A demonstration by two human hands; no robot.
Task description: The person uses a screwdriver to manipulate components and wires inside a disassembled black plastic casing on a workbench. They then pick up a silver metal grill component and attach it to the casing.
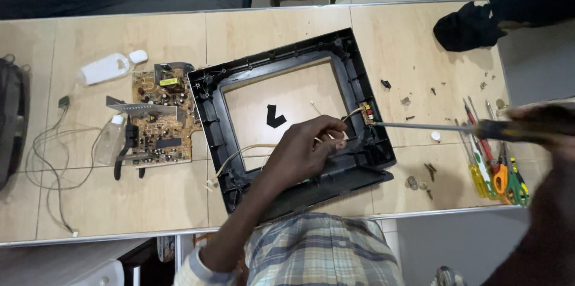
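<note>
- Frame, black plastic, flat at centre of table, circuit board just left.
- Left hand pressed on lower rail, fingers curled, pinching nothing visible.
- Right hand closed around screwdriver, tip at small connector.
- Best kept level, frame held firmly.

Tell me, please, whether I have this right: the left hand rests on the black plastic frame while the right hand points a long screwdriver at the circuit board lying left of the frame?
Not quite. In the head view the screwdriver in the right hand points at the small connector on the black plastic frame's right side, not at the circuit board left of it. The left hand does rest on the frame.
</note>
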